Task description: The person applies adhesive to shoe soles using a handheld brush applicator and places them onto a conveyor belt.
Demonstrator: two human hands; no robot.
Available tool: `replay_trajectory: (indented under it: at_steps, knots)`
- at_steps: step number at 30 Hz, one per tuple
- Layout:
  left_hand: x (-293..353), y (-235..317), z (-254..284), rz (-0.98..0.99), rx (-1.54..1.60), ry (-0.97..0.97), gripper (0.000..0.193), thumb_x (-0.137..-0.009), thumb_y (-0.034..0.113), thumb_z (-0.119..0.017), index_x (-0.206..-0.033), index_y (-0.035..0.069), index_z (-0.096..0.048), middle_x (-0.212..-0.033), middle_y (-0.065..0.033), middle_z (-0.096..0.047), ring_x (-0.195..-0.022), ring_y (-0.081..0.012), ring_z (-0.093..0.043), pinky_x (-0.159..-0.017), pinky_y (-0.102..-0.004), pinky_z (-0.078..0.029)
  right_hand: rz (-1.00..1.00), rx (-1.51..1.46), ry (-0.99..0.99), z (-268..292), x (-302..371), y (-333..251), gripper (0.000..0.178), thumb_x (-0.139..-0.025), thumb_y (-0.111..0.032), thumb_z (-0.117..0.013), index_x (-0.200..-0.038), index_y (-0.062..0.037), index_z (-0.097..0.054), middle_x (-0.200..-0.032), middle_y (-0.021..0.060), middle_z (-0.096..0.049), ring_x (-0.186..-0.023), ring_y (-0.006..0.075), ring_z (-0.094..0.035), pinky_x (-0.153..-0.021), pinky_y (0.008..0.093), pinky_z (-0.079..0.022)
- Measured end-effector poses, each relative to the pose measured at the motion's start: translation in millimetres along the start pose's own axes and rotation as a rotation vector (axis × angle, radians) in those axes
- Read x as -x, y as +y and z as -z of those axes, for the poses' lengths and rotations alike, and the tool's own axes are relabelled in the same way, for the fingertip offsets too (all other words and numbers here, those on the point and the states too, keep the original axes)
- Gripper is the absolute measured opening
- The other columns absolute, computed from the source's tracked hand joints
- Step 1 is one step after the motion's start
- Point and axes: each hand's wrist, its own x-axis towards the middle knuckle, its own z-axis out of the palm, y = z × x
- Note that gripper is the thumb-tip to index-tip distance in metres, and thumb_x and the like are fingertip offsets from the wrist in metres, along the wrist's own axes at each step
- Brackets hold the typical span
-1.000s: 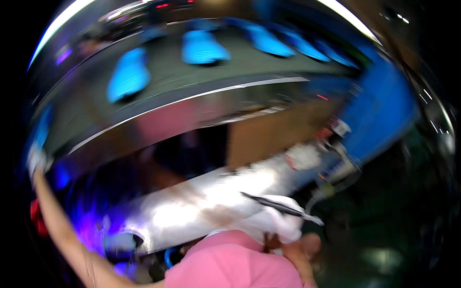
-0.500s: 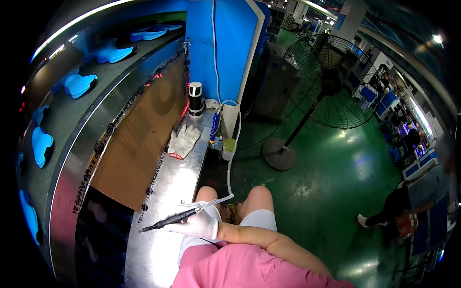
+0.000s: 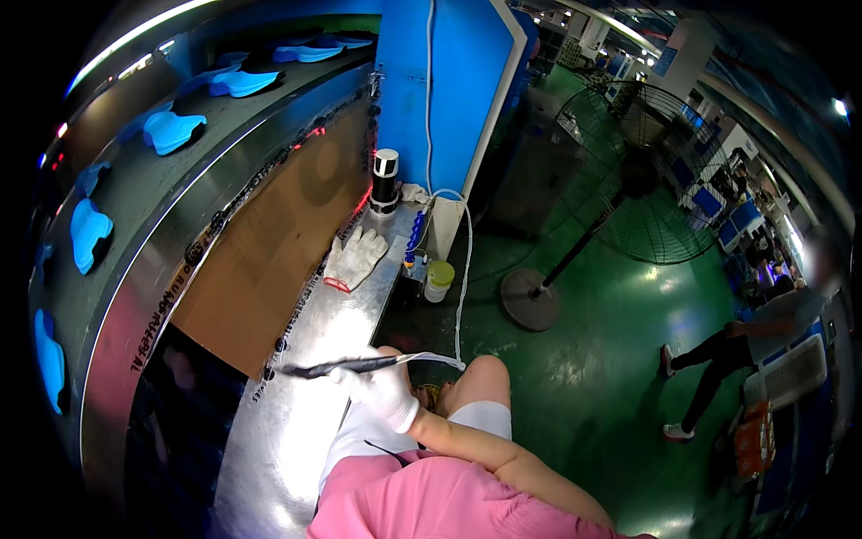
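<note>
My right hand [image 3: 382, 397], in a white glove, is wrapped round a slim black pen-shaped tool [image 3: 312, 369]. The tool lies almost level across my fingers, its blurred tip pointing left over the metal ledge [image 3: 301, 422]. From its back end runs a pale hose [image 3: 465, 269], which loops up beside the blue panel. I cannot see my left hand. A white knit glove [image 3: 356, 260] with a red cuff lies farther up the ledge, and a black bottle with a white cap [image 3: 384, 182] stands behind it.
Left of a brown cardboard sheet [image 3: 269, 278], light-blue curved pieces [image 3: 172, 132] rest on a dark belt. A blue segmented hose [image 3: 414, 238] and a lidded tub [image 3: 438, 280] sit beyond the ledge. At right are a floor fan [image 3: 530, 299] and a walking person [image 3: 709, 364].
My right hand has risen a little, and the tool has tipped from slanting down-left to nearly level. The view has shifted slightly. The person at right appears farther left, in mid-stride.
</note>
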Motion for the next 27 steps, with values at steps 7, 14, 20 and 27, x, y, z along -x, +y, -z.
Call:
replay_trajectory:
  at_steps: [7, 14, 20, 27]
  knots:
    - [-3, 64, -54, -0.331, 0.300, -0.091, 0.018, -0.069, 0.006, -0.069, -0.087, 0.004, -0.069, -0.093, -0.0094, -0.069, -0.092, -0.0247, -0.065, -0.081, -0.0364, -0.054, 0.011, -0.122, 0.416, 35, -7, 8, 0.018, -0.088, -0.006, -0.065, -0.104, 0.0013, -0.060, -0.085, 0.0077, -0.068, -0.053, 0.0060, -0.057, -0.048, 0.0175, -0.046]
    - [108, 106, -194, 0.064, 0.652, -0.396, 0.022, -0.072, 0.003, -0.074, -0.085, 0.004, -0.056, -0.107, -0.0152, -0.061, -0.108, -0.0396, -0.056, -0.092, -0.0464, -0.046, -0.064, 0.003, 0.484, 47, -14, 41, 0.016, -0.086, -0.008, -0.067, -0.099, -0.0001, -0.064, -0.075, 0.0052, -0.066, -0.050, 0.0056, -0.053, -0.046, 0.0184, -0.042]
    - [138, 99, -229, 1.040, 1.063, -0.257, 0.048, -0.085, 0.032, -0.067, -0.120, 0.003, -0.052, -0.137, -0.0256, -0.042, -0.123, -0.0363, -0.046, -0.095, -0.0461, -0.044, -0.209, 0.314, 0.316, 48, -61, 120, 0.017, -0.084, -0.013, -0.070, -0.094, 0.0011, -0.067, -0.072, 0.0046, -0.064, -0.058, 0.0102, -0.058, -0.049, 0.0249, -0.045]
    - [105, 103, -268, 2.151, 2.319, -0.298, 0.077, -0.092, 0.069, -0.020, -0.128, 0.009, -0.051, -0.112, -0.0174, -0.061, -0.101, -0.0327, -0.057, -0.084, -0.0446, -0.046, -0.060, 1.088, 0.077, -3, -58, 131, 0.024, -0.080, -0.030, -0.068, -0.093, -0.0095, -0.068, -0.079, 0.0134, -0.069, -0.075, 0.0334, -0.066, -0.070, 0.0393, -0.053]
